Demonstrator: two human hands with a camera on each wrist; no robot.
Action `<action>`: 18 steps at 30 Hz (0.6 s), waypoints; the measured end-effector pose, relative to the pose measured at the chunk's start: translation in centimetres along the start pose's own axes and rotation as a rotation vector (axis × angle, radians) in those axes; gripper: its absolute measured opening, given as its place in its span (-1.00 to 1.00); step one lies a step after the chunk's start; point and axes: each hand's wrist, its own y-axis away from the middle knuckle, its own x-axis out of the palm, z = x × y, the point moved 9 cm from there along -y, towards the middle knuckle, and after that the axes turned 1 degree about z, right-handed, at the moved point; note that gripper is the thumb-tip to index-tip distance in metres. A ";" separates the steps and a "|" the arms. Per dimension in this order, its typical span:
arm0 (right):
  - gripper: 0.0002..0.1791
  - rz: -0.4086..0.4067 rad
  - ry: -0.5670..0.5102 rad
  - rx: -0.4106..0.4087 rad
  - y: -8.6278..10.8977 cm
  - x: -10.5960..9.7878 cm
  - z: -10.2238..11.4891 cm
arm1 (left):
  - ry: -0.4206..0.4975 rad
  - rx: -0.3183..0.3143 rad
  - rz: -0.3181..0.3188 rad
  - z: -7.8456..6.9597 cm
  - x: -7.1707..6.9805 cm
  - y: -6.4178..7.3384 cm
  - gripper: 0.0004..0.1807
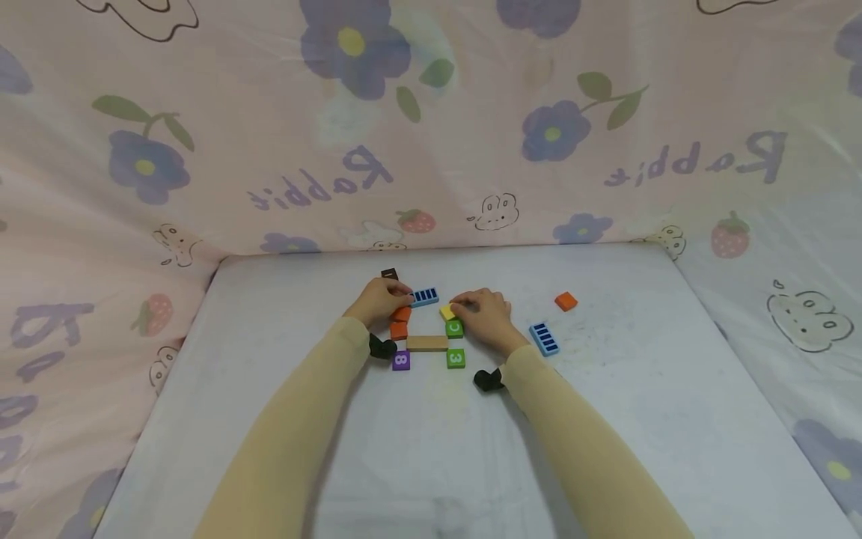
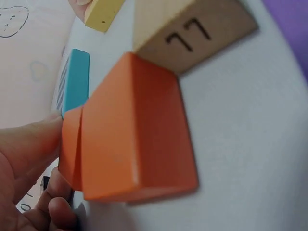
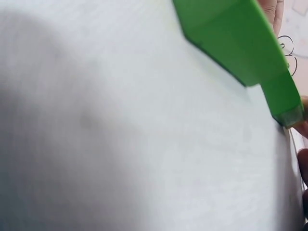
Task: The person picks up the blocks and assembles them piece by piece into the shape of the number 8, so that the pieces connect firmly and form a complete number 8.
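Note:
My left hand [image 1: 377, 301] has its thumb and finger at the left end of a blue block with dark bars [image 1: 424, 297], pinching it. Close under that hand, two orange blocks [image 1: 399, 330] stand in a column; in the left wrist view the nearer orange block [image 2: 115, 139] hides part of the fingers. My right hand [image 1: 486, 318] pinches a yellow block [image 1: 447, 312] just above a green block [image 1: 454, 329]. A plain wooden block [image 1: 427, 343] lies between the columns, with a purple block [image 1: 401, 360] and another green block [image 1: 456, 358] at its lower corners.
On the white table [image 1: 606, 434], a second blue barred block [image 1: 544, 339] and an orange block [image 1: 566, 301] lie to the right. A dark brown block [image 1: 389, 275] sits behind my left hand. A printed cloth [image 1: 458, 150] rises at the table's back edge.

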 end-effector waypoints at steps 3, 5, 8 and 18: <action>-0.68 0.004 -0.002 -0.001 -0.1 0.1 -0.1 | 0.011 -0.004 0.001 -0.1 0.1 0.1 -0.71; -0.68 0.002 -0.002 0.001 -0.1 0.1 -0.1 | 0.018 -0.006 0.004 -0.1 0.3 0.1 -0.68; -0.68 -0.002 -0.004 0.005 -0.2 0.1 -0.2 | 0.018 -0.008 0.015 -0.2 0.5 0.1 -0.63; -0.68 -0.010 -0.013 -0.005 -0.1 0.0 -0.2 | -0.008 -0.010 0.036 -0.2 0.8 -0.1 -0.67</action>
